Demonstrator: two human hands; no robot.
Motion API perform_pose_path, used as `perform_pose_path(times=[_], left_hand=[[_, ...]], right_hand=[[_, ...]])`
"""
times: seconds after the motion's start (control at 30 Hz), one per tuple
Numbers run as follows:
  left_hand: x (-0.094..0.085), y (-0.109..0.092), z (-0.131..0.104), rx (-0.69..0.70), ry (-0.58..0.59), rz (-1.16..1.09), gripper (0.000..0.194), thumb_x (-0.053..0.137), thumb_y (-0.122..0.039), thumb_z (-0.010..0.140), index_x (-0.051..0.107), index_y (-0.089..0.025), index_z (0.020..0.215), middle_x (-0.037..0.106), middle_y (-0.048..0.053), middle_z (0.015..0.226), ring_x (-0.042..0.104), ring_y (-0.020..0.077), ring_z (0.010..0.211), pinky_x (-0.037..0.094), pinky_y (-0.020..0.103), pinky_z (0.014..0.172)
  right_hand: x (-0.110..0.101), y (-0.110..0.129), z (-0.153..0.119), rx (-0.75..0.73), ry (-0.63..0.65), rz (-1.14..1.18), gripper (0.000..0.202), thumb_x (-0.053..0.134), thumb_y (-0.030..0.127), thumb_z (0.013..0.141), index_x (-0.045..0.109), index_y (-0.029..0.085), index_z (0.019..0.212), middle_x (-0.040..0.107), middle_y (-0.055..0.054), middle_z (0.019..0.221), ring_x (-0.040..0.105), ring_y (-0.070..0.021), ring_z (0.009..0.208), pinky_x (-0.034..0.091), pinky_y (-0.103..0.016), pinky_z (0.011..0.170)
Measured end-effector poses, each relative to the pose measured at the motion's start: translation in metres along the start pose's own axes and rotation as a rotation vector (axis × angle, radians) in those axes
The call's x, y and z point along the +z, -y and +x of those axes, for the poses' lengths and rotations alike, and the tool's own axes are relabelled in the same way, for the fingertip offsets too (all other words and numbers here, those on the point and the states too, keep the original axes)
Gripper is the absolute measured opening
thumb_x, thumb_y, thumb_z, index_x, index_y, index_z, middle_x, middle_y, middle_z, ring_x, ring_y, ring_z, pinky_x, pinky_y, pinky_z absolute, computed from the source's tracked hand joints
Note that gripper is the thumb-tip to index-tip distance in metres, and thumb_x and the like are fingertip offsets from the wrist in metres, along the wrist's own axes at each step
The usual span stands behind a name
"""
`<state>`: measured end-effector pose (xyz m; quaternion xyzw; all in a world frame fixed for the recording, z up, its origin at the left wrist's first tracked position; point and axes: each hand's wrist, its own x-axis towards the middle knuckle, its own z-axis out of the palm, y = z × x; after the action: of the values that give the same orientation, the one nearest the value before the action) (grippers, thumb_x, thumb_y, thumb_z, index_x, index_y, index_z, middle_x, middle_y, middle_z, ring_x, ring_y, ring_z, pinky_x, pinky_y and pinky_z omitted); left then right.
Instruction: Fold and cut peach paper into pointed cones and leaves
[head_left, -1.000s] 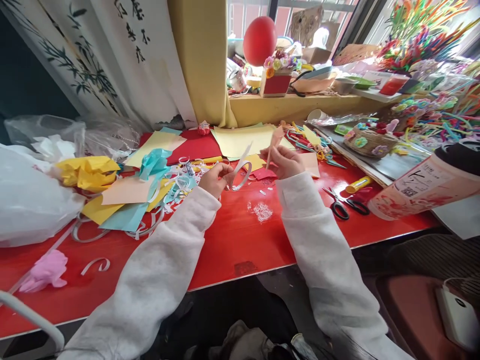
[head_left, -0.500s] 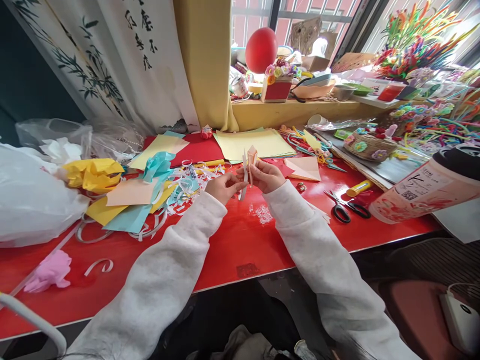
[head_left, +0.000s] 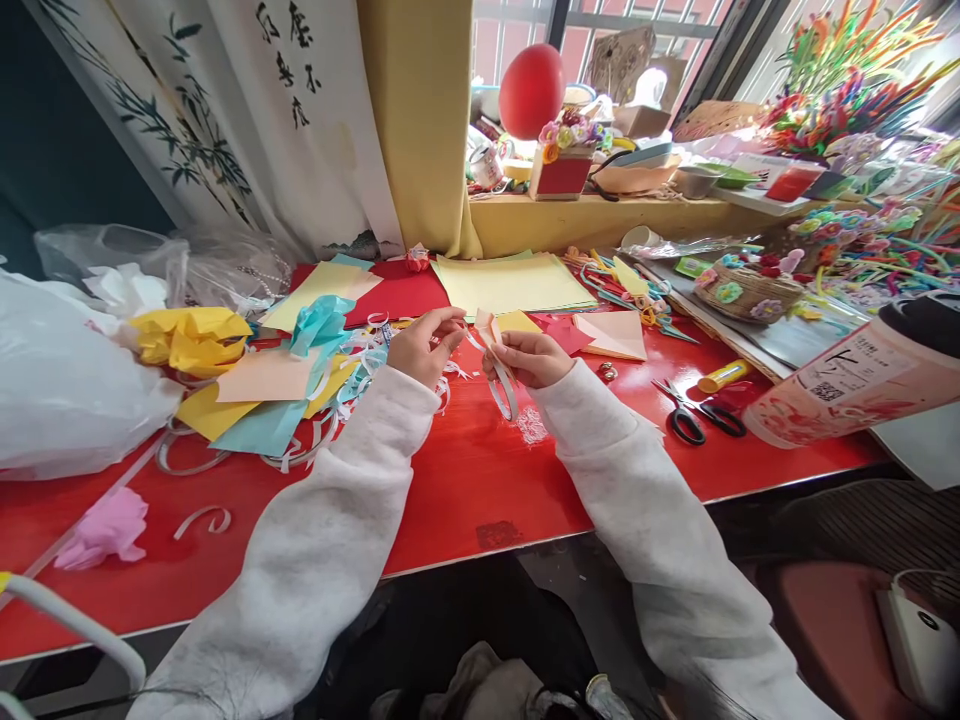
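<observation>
Got the fingers of the right hand pinched on a folded peach paper, up over the red table, with a white strip looping down below. Got the left hand just beside, with thumb and fingertips a bit spread; can't tell if touching the strip. Also see scissors near a yellow tube.
</observation>
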<state>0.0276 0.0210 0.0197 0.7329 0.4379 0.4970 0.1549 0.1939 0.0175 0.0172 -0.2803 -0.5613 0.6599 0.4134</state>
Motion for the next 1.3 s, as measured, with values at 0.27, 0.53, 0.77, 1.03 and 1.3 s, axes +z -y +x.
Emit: perform_pose_path(times=[0.27,0.53,0.77,1.03,1.3], left_hand=[[-0.005,0.007,-0.001,0.371,0.094,0.232,0.018,0.046,-0.024,0.077,0.06,-0.017,0.084,0.059,0.004,0.082,0.054,0.011,0.079,0.041,0.021,0.072],[-0.006,0.01,-0.002,0.437,0.098,0.323,0.023,0.04,-0.029,0.08,0.059,-0.017,0.084,0.057,0.005,0.08,0.05,0.0139,0.078,0.04,0.026,0.075],[-0.004,0.004,-0.008,0.413,0.011,0.363,0.024,0.038,-0.028,0.08,0.059,-0.016,0.08,0.058,0.006,0.08,0.049,0.0152,0.079,0.039,0.027,0.075],[0.003,-0.002,-0.012,0.399,-0.103,0.493,0.02,0.038,-0.022,0.078,0.057,-0.014,0.076,0.058,0.007,0.076,0.051,0.0161,0.077,0.04,0.027,0.074],[0.008,0.009,-0.011,0.406,-0.139,0.685,0.015,0.039,-0.018,0.073,0.047,-0.017,0.06,0.053,0.006,0.065,0.049,0.0171,0.067,0.038,0.027,0.062]], right_hand=[[0.001,0.006,-0.003,-0.03,0.02,-0.025,0.027,0.065,0.035,0.06,0.052,0.011,0.062,0.055,-0.001,0.057,0.051,-0.0082,0.05,0.04,-0.022,0.051],[0.0,0.006,-0.004,-0.043,0.009,-0.06,0.026,0.063,0.036,0.061,0.051,0.013,0.063,0.053,0.0,0.058,0.05,-0.0088,0.053,0.041,-0.023,0.053],[0.001,0.004,-0.004,-0.052,0.053,-0.077,0.026,0.063,0.037,0.061,0.054,0.013,0.064,0.053,-0.001,0.059,0.051,-0.0094,0.053,0.042,-0.024,0.053],[0.005,0.002,-0.002,-0.073,0.032,-0.156,0.029,0.061,0.041,0.061,0.054,0.013,0.064,0.054,-0.001,0.057,0.051,-0.0095,0.054,0.042,-0.023,0.052],[0.01,-0.01,0.003,-0.051,0.011,-0.139,0.03,0.063,0.042,0.059,0.054,0.014,0.065,0.054,-0.001,0.057,0.052,-0.0098,0.051,0.042,-0.024,0.051]])
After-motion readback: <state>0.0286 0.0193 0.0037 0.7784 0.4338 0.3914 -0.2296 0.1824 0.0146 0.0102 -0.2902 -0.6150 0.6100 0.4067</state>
